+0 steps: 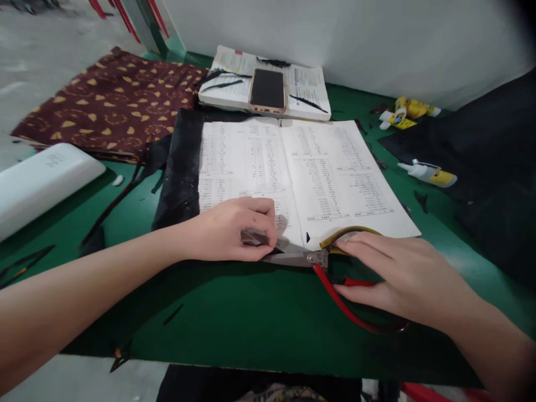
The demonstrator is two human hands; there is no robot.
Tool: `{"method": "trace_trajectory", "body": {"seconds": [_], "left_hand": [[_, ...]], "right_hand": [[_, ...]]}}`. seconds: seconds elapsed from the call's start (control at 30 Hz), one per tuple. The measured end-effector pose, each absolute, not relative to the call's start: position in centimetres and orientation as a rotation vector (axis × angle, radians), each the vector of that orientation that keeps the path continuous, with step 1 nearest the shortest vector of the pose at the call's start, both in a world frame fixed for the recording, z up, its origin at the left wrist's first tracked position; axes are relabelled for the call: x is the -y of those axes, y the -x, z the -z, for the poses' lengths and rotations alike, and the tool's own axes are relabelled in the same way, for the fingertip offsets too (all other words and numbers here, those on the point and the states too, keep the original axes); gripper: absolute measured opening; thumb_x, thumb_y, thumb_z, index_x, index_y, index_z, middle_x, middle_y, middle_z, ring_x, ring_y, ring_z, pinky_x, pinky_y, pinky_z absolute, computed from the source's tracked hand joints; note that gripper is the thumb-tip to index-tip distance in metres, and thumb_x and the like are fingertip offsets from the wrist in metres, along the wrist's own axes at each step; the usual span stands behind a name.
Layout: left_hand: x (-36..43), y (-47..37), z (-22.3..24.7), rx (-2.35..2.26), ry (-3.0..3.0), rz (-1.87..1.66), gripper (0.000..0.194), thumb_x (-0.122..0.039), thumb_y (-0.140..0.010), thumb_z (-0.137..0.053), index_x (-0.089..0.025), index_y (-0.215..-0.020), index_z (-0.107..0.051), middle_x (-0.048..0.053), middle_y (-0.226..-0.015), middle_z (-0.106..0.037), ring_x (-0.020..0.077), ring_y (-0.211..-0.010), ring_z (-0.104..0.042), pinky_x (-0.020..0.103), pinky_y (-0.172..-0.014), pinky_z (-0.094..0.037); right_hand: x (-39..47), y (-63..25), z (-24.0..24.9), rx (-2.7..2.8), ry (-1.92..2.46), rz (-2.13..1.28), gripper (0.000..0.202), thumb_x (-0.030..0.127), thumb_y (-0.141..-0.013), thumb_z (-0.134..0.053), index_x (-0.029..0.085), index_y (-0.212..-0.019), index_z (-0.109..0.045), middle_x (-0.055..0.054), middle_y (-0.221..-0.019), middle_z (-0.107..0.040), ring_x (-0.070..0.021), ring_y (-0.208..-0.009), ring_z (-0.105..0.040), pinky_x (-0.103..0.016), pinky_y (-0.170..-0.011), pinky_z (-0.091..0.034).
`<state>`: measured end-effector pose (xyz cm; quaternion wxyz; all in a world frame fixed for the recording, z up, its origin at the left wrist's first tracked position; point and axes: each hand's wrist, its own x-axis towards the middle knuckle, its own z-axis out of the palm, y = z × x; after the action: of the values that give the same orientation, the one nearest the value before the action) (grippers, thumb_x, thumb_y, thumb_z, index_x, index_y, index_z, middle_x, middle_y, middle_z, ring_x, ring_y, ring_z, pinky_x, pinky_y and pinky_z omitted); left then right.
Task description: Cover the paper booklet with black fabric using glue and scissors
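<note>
A green table (pixel 234 312) fills most of the view, with a pale wall (pixel 355 44) along its back. A black sheet (pixel 494 151) spreads over the right side, and a brown cloth (pixel 113 100) with yellow shapes lies at the back left. In the middle, an open book (pixel 335 184) lies flat, a dark cover (pixel 180 178) showing past its left edge. A white case (pixel 50 178) sits at the left, and a thick book (pixel 307 81) lies behind the open one. At the open book's near edge are the scissors (pixel 312 258), their red and yellow handles spread apart, the blades pointing left. The right hand (pixel 406 273) holds them by the handles, thumb and fingers apart. The left hand (pixel 226 229) is curled narrow, thumb and fingertips pinching a dark piece (pixel 254 237) beside the blades; whether the blades touch it, I cannot tell. A phone (pixel 268 89) rests on the thick book. Yellow tubes (pixel 397 119) and a glue bottle (pixel 431 175) lie at the right. Smallest are the thin black scraps (pixel 173 314) on the table and the thick book
</note>
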<state>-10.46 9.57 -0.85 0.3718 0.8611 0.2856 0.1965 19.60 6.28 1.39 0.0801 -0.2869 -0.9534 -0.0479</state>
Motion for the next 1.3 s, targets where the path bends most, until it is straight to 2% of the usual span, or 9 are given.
{"method": "trace_trajectory", "body": {"seconds": [0.77, 1.3], "left_hand": [[-9.62, 10.50, 0.95, -0.746, -2.183, -0.481, 0.010, -0.012, -0.083, -0.062, -0.017, -0.082, -0.070, 0.001, -0.083, -0.056, 0.0082, -0.071, -0.058, 0.018, -0.064, -0.044], [-9.60, 10.45, 0.88, -0.762, -2.180, -0.476, 0.011, -0.011, -0.081, -0.062, -0.018, -0.082, -0.070, 0.001, -0.080, -0.055, 0.0089, -0.070, -0.056, 0.018, -0.062, -0.043]], "right_hand": [[-6.24, -19.81, -1.46, 2.861, 0.835, 0.090, 0.031, 0.043, -0.094, -0.049, 0.014, -0.101, -0.057, -0.009, -0.093, -0.071, -0.0207, -0.072, -0.068, -0.032, -0.049, -0.038], [-6.14, -19.98, -1.42, 2.876, 0.838, 0.063, 0.031, 0.041, -0.096, -0.044, 0.013, -0.098, -0.059, -0.008, -0.088, -0.069, -0.0195, -0.073, -0.066, -0.032, -0.055, -0.042]]}}
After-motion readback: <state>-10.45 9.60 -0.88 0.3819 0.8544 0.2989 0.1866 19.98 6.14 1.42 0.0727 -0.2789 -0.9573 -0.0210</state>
